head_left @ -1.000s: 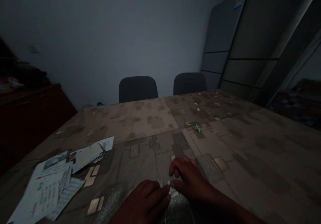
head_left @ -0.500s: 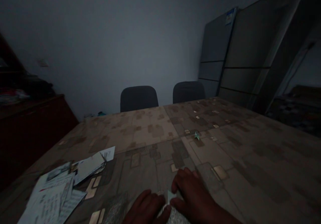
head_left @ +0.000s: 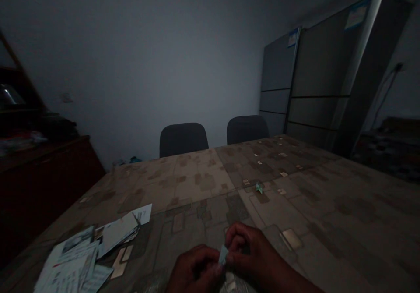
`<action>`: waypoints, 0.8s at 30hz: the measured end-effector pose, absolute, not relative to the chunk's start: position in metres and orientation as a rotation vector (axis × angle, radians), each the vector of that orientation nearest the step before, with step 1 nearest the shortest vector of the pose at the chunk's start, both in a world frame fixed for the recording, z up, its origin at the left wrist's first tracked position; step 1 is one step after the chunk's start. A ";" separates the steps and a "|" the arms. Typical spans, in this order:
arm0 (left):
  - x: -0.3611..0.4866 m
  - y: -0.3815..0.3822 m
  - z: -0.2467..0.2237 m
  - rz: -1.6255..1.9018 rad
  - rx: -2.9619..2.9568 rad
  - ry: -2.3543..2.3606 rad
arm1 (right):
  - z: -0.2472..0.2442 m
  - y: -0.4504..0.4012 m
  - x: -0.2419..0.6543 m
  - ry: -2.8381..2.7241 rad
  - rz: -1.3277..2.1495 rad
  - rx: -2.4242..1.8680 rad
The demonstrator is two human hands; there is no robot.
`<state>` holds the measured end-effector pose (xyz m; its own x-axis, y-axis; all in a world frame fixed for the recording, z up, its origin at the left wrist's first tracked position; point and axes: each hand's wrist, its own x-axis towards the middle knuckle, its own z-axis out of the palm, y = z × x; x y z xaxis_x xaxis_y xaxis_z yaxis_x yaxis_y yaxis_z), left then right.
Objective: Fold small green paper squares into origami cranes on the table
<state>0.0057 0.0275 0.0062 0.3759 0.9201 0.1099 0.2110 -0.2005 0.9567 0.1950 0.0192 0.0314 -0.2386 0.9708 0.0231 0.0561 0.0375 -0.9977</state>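
Near the table's front edge, a small pale green piece of paper is pinched between my two hands. My left hand is closed with its fingertips at the paper's lower left side. Fingers curled, my right hand grips the same piece from the right. How the paper is folded is too dim and small to make out. Farther off on the patterned tablecloth stands a little green folded paper figure, apart from both hands.
Loose papers and a stack of cards or slips lie at the left. Two dark chairs stand behind the far edge. A grey refrigerator-like cabinet is at the right, a reddish-brown cabinet at the left.
The view has tilted up a little, so the table sits lower. My fingers have shifted on the pale green paper, which now shows more plainly between them.
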 end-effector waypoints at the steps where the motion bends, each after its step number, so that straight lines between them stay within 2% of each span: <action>1: 0.011 0.029 0.005 0.905 1.550 1.040 | 0.032 0.019 0.196 -1.453 1.317 -1.097; 7: 0.022 0.030 -0.007 0.881 1.199 1.027 | 0.031 0.017 0.198 -1.423 1.322 -1.114; 17: 0.023 0.025 -0.004 0.929 1.055 0.944 | 0.022 0.015 0.197 -1.507 1.254 -1.220; 24: 0.021 0.027 0.002 0.762 0.766 0.866 | 0.023 0.017 0.199 -1.405 1.340 -1.128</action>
